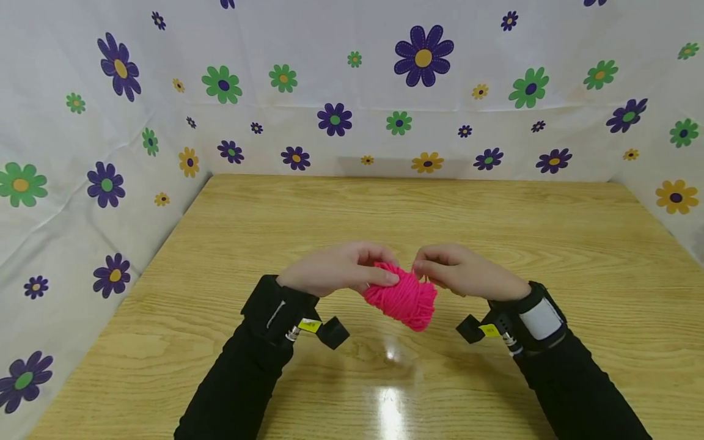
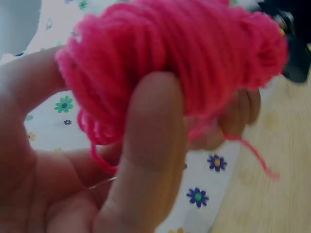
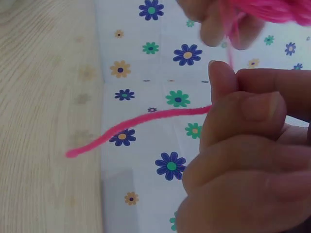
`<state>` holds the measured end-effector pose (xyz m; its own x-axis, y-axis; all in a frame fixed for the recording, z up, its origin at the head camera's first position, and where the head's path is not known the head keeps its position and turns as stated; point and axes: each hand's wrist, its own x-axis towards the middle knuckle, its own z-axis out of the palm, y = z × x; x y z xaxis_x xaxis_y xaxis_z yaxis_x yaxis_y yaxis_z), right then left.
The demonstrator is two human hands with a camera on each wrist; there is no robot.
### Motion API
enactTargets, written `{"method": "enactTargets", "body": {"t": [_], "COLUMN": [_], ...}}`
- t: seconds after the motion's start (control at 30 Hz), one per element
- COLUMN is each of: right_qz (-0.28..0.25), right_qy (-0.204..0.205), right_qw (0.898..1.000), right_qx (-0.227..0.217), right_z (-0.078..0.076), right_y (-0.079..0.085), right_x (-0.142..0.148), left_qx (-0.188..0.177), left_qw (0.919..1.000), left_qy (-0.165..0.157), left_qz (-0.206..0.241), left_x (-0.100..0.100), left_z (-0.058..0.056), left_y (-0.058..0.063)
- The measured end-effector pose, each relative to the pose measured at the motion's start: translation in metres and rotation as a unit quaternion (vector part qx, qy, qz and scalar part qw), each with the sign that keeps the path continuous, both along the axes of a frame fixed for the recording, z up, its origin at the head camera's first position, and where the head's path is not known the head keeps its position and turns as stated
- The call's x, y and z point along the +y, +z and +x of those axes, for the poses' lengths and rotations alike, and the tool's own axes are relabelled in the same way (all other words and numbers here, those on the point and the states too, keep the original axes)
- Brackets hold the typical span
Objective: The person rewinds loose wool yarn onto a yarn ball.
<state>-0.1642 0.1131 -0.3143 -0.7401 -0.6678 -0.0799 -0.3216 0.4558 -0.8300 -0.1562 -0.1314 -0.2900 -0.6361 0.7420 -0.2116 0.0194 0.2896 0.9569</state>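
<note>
A bundle of bright pink yarn (image 1: 404, 300) is held above the wooden table by my left hand (image 1: 343, 266). In the left wrist view the thumb (image 2: 155, 141) presses against the wound strands, with the other fingers behind them. My right hand (image 1: 467, 270) is just to the right of the bundle. Between thumb and forefinger it pinches a strand of yarn (image 3: 160, 115), whose loose end sticks out past the fingers in the right wrist view. From that pinch the strand runs up to the bundle.
The wooden table (image 1: 308, 214) spreads below both hands. A white cloth with flower prints (image 1: 363, 79) hangs behind it and along both sides. Each wrist wears a black strap with a small camera block (image 1: 333, 333).
</note>
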Motion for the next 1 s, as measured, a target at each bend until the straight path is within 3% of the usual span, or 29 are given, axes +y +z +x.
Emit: {"method": "enactTargets", "body": {"t": [0.1, 0.17, 0.37, 0.5, 0.67, 0.8, 1.0], "right_qz": [-0.004, -0.01, -0.033, -0.045, -0.042, -0.043, -0.041], "right_qy": [0.0, -0.001, 0.005, 0.011, 0.024, 0.036, 0.043], "right_qw": [1.0, 1.0, 0.999, 0.998, 0.998, 0.998, 0.998], "right_qx": [0.011, 0.015, 0.022, 0.03, 0.036, 0.035, 0.025], "right_z": [0.001, 0.002, 0.008, 0.011, 0.013, 0.013, 0.011], "right_y": [0.003, 0.005, 0.011, 0.013, 0.01, 0.007, 0.003], "right_x": [0.002, 0.003, 0.004, 0.003, -0.001, -0.006, -0.009], "left_qx": [0.03, 0.055, 0.128, 0.144, 0.109, 0.064, 0.002], "left_qw": [0.9981, 0.9937, 0.9688, 0.95, 0.9349, 0.9325, 0.9459], "left_qy": [0.017, 0.047, 0.166, 0.26, 0.337, 0.341, 0.27], "left_qz": [-0.051, -0.085, -0.132, -0.096, 0.015, 0.101, 0.18], "left_x": [0.002, 0.003, 0.003, 0.003, 0.005, 0.006, 0.003], "left_z": [0.0, 0.0, -0.002, -0.004, -0.006, -0.006, -0.004], "left_y": [-0.001, -0.003, -0.008, -0.009, -0.007, -0.005, -0.002]}}
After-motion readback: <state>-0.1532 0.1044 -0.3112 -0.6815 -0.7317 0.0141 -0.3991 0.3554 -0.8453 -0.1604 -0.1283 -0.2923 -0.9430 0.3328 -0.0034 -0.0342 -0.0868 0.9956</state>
